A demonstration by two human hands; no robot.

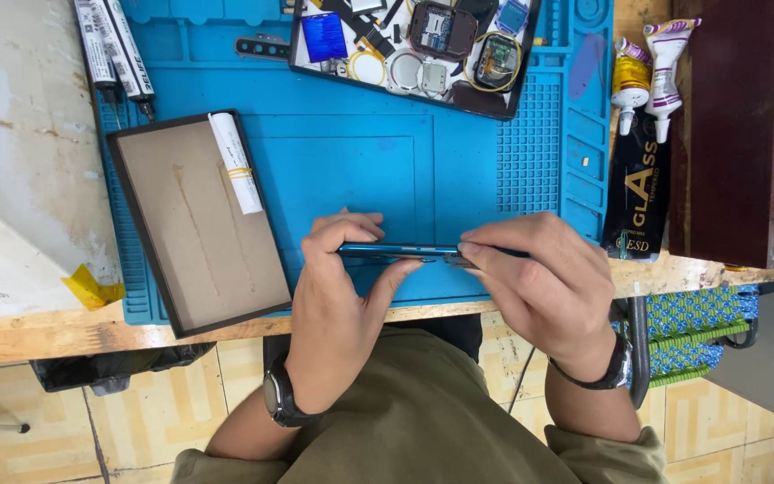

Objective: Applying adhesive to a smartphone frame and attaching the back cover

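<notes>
Prying along the edge of a blue phone (396, 252), left hand (338, 287) gripping it edge-up, right hand (539, 278) pinching a thin tool at its seam; steady pressure next.

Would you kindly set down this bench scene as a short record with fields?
Left hand: left hand grips the blue phone held on edge
Right hand: right hand holds the phone's other end, fingers along its top edge
Surface: blue work mat on a wooden bench
Left of hands: shallow brown tray with a white roll
Behind: black parts tray with small components
Right: two glue tubes
</notes>
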